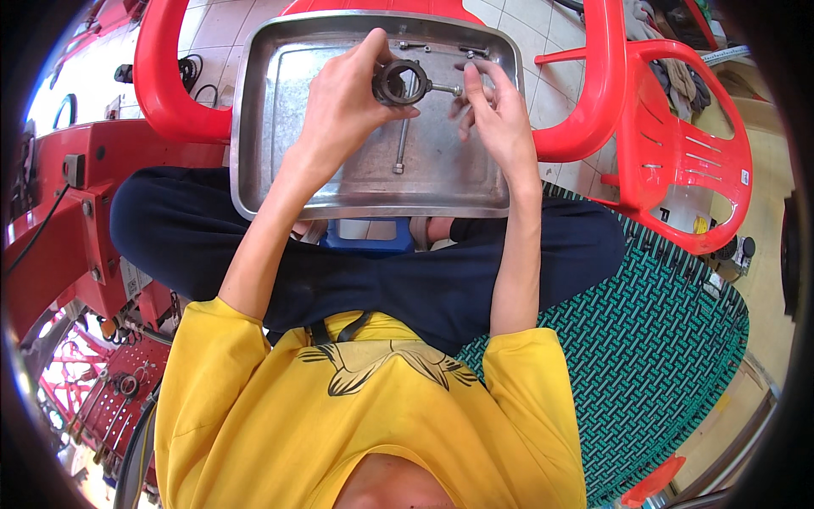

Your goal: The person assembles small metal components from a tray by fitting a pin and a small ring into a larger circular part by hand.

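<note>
A dark metal ring-shaped part (398,81) is held above the far half of a shallow steel tray (271,127). A short bolt (445,88) sticks out of the ring's right side. The left hand (343,102) grips the ring, thumb on its near edge and fingers curled over its far rim. The right hand (496,114) is just beside it, with its fingertips closing on the outer end of the bolt; the other fingers are loosely bent.

Beneath the ring, a long thin bolt (402,140) lies flat on the tray floor, pointing toward the person. A few small screws (414,46) rest near the tray's far edge. The tray sits on a red plastic chair (161,76), in front of the person's crossed legs in dark trousers (381,280). A second red plastic chair (678,144) stands to the right. The person wears a yellow shirt (365,424) and sits on a green woven seat (661,339).
</note>
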Motion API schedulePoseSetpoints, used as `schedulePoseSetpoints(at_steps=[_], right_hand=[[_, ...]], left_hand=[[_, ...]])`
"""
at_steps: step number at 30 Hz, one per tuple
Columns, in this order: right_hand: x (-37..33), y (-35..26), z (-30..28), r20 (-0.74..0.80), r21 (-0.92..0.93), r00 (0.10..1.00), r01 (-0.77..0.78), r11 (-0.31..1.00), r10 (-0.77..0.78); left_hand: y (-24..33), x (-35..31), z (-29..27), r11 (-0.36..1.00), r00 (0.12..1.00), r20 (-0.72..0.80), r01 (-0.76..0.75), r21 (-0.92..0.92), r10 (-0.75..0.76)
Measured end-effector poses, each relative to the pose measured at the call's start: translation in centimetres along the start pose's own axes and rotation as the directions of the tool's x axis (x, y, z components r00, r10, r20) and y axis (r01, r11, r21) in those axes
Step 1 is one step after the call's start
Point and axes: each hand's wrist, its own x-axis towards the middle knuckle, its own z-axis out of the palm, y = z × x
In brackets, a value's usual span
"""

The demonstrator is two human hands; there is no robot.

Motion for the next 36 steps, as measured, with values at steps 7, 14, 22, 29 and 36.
schedulePoseSetpoints(at_steps=[7, 14, 22, 29, 36], right_hand=[[-0.6, -0.5, -0.2, 0.042, -0.057, 0.993, 0.109, 0.992, -0.107], [-0.5, -1.1, 0.1, -0.003, 0.068, 0.994, 0.112, 0.991, -0.112], [0.1, -0.3, 0.0, 0.077, -0.027, 0.995, -0.059, 0.998, 0.061], [0.4, 0.8, 0.2, -0.029, 0.019, 0.985, 0.169, 0.985, -0.169], [1.0, 1.1, 0.2, 0.045, -0.118, 0.998, 0.038, 0.992, -0.033]], left_hand=[[0.5, 0.1, -0.2, 0.999, 0.999, 0.037, 0.013, 0.052, -0.015], [0.7, 0.0, -0.3, 0.998, 0.999, 0.034, 0.032, 0.055, -0.034], [0.5, 0.0, -0.1, 0.995, 0.999, -0.002, 0.037, 0.089, -0.037], [0.9, -0.3, 0.2, 0.993, 0.999, -0.038, 0.013, 0.120, -0.008], [0.9, -0.5, 0.5, 0.996, 0.998, -0.052, -0.015, 0.093, 0.020]])
